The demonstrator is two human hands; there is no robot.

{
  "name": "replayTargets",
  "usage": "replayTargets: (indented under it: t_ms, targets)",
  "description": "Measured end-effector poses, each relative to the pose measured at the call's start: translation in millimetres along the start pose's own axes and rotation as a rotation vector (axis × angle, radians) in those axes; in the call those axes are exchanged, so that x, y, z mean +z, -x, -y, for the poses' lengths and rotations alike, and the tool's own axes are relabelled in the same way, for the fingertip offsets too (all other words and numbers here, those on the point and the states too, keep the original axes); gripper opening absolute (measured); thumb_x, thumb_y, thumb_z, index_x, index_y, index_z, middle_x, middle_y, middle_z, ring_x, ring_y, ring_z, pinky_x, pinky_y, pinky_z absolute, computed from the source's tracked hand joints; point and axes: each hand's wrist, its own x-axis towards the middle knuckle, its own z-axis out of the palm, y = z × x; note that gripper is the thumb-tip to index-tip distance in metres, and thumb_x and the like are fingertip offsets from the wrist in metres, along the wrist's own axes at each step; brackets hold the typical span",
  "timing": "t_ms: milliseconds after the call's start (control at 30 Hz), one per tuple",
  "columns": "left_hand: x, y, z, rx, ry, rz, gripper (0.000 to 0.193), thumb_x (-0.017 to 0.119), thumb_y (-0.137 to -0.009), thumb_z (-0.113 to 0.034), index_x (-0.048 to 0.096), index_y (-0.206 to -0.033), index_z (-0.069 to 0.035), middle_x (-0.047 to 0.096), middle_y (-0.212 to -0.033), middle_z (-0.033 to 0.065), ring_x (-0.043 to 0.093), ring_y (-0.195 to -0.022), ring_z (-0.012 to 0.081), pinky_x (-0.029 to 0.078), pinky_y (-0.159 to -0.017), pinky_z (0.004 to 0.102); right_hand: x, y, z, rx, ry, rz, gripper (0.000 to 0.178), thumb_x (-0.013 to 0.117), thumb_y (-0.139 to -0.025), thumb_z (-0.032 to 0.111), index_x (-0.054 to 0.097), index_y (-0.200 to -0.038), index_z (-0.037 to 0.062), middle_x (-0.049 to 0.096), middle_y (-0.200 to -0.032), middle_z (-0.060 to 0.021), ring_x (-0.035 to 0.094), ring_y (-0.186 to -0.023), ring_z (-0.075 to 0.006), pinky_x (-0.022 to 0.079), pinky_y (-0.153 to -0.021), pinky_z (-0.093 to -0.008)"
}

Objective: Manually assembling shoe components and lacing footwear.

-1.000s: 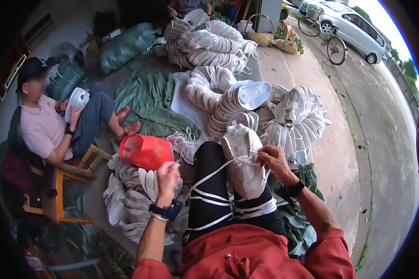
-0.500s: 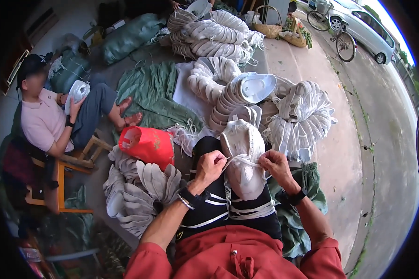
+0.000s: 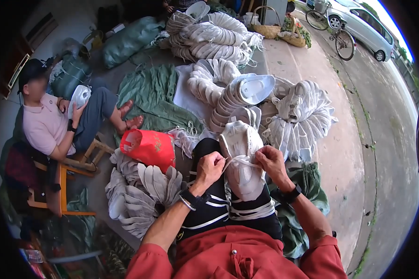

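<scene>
A white shoe upper [image 3: 243, 179] lies across my lap between my knees, its lacing side facing up. A white shoelace [image 3: 241, 160] crosses over it. My left hand [image 3: 210, 168] pinches one end of the lace at the upper's left side. On the other side my right hand [image 3: 270, 162] has its fingers closed on the lace close to the eyelets. More white laces [image 3: 251, 211] lie over my dark trouser legs.
Stacked white uppers [image 3: 302, 118] sit ahead on the right, and loose grey-white pieces [image 3: 142, 197] lie left beside a red bag [image 3: 149, 149]. A seated person [image 3: 49, 121] holds a white shoe at the left. Wicker baskets [image 3: 266, 30] stand farther off.
My right hand has shifted slightly up and left, nearer the middle of the upper. My left hand stays nearly in place. The seated person has turned the shoe they hold.
</scene>
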Motion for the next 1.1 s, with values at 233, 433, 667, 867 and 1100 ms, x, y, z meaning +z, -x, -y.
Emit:
replayTargets:
  t_ms: [233, 433, 667, 867, 1100]
  targets:
    - [0.0, -4.1, -8.1, -0.039, -0.07, -0.011, 0.015, 0.058, -0.076, -0.018, 0.06, -0.075, -0.002, 0.061, -0.066, 0.0138, 0.062, -0.063, 0.0282, 0.047, -0.056, 0.0352, 2.8, -6.7, 4.2, -0.116, 0.213, -0.115, 0.011, 0.057, -0.08, 0.007, 0.056, -0.079, -0.003, 0.057, -0.066, -0.0038, 0.05, -0.061, -0.0077, 0.042, -0.055, -0.0227]
    - [0.2, 3.9, -10.9, 0.001, -0.24, -0.12, 0.013, 0.055, -0.075, -0.017, 0.057, -0.071, -0.005, 0.06, -0.069, 0.0169, 0.059, -0.067, 0.0364, 0.047, -0.057, 0.0434, 14.6, -5.0, 24.4, -0.36, 0.459, -0.07, 0.009, 0.055, -0.075, 0.003, 0.055, -0.083, -0.0003, 0.052, -0.057, -0.0083, 0.049, -0.053, -0.0117, 0.04, -0.051, -0.0259]
    - [5.4, 4.4, -30.6, 0.146, -0.396, -0.105, 0.009, 0.05, -0.076, -0.011, 0.051, -0.073, -0.002, 0.058, -0.069, 0.0198, 0.057, -0.067, 0.0386, 0.044, -0.057, 0.047, 23.0, -6.6, 42.9, -0.687, 0.781, 0.012, 0.009, 0.05, -0.07, -0.004, 0.054, -0.078, 0.0004, 0.055, -0.062, -0.0154, 0.054, -0.052, -0.0308, 0.043, -0.049, -0.0324]
    - [6.9, 4.1, -38.3, 0.178, -0.463, -0.09, 0.008, 0.049, -0.073, -0.008, 0.051, -0.077, -0.002, 0.058, -0.069, 0.0175, 0.058, -0.071, 0.0369, 0.046, -0.062, 0.0455, 15.2, -15.1, 33.7, -0.435, 0.549, 0.127, 0.005, 0.053, -0.074, -0.001, 0.053, -0.079, -0.0009, 0.057, -0.064, -0.0096, 0.056, -0.058, -0.0136, 0.044, -0.054, -0.0256]
    - [10.2, 2.0, -29.4, 0.133, -0.353, -0.112, 0.01, 0.048, -0.077, -0.012, 0.05, -0.076, -0.002, 0.058, -0.069, 0.0208, 0.058, -0.069, 0.0392, 0.045, -0.058, 0.0477, 14.1, -18.9, 54.0, -0.554, 0.698, 0.003, 0.009, 0.057, -0.071, 0.0, 0.054, -0.08, 0.0001, 0.059, -0.086, -0.013, 0.058, -0.078, -0.0208, 0.045, -0.063, -0.0292]
